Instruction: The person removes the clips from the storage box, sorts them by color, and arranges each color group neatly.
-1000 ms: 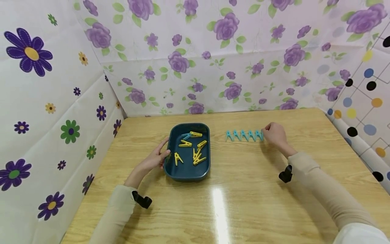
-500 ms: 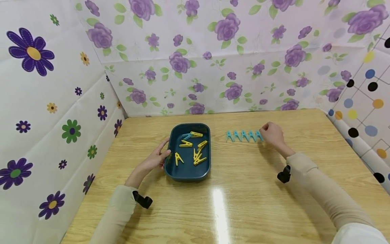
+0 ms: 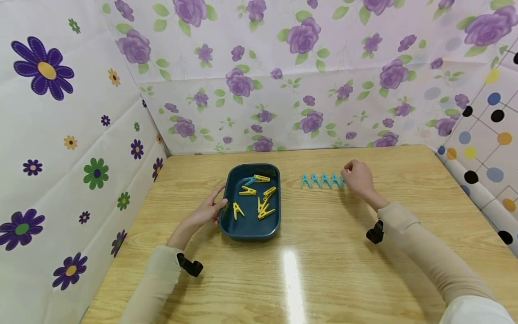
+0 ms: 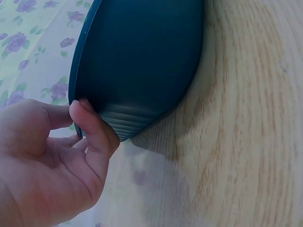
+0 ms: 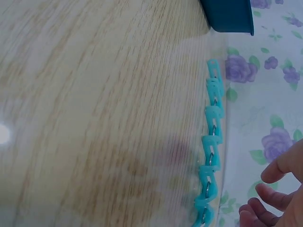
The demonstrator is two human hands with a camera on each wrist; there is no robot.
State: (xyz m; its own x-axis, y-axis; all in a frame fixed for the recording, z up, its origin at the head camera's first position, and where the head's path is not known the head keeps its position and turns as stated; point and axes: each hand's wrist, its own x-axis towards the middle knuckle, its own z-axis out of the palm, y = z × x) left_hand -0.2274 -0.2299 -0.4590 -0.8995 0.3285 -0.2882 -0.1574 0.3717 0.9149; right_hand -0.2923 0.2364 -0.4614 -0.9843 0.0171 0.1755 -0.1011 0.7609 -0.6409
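Five blue clothespins [image 3: 324, 178]: my head-view count, in a row on the table [image 3: 344, 252] to the right of the dark blue tray [image 3: 247, 226]; the one farthest from the tray is partly covered by the right hand [image 3: 359, 178].
Right fingers: loosely bent, tips apart, nothing that I can see between them. Right wrist view has them just beside the row; contact with the end one, I can't tell.
Left hand [image 3: 204, 213]: thumb and fingers closed down to wall thickness, pinching the tray's left side at the rim.
Tray contents: several yellow clothespins [image 3: 263, 179], scattered, some overlapping or touching near its right wall, plus a lone blue clothespin [image 3: 252, 180] toward its far end.
Backdrop [image 3: 283, 94]: white sheet, purple roses, beyond the tray.
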